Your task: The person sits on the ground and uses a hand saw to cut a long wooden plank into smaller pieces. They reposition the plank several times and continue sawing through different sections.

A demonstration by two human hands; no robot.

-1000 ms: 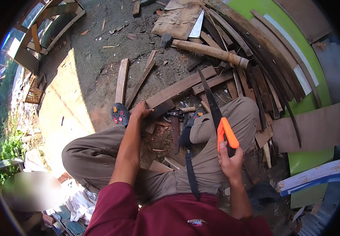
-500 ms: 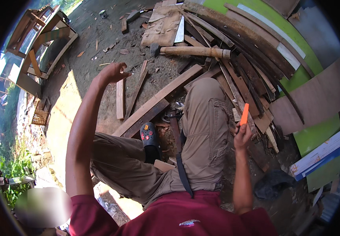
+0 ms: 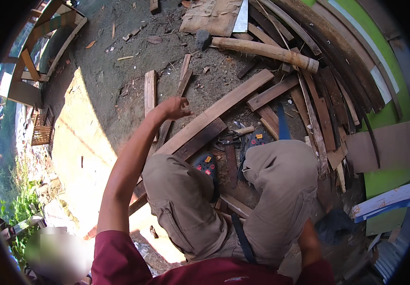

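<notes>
My left hand (image 3: 176,109) hangs over the ground beside the far end of the wooden planks, its fingers loosely bent and apart, holding nothing. Just beyond it lie a pale plank (image 3: 150,92) and a thin wooden strip (image 3: 184,80). A long light-brown plank (image 3: 219,108) runs diagonally ahead of my knees, next to a darker plank (image 3: 200,139). My right forearm (image 3: 309,242) passes behind my right knee, which hides that hand. Past this knee a tapered blue blade-like piece (image 3: 283,124) sticks up; whether my right hand holds it is hidden.
Scrap boards (image 3: 326,109) are piled at the right, with a bamboo piece (image 3: 266,53) across them. Green panels (image 3: 389,175) lie beyond. Upper left stands a wooden frame (image 3: 31,64), a slatted crate (image 3: 41,128) below it. A dark stone (image 3: 203,40) lies ahead.
My left hand has moved right and down toward the planks. My right hand, earlier holding an orange tapered thing, has gone behind my knee. Both knees are now raised, and the view has shifted.
</notes>
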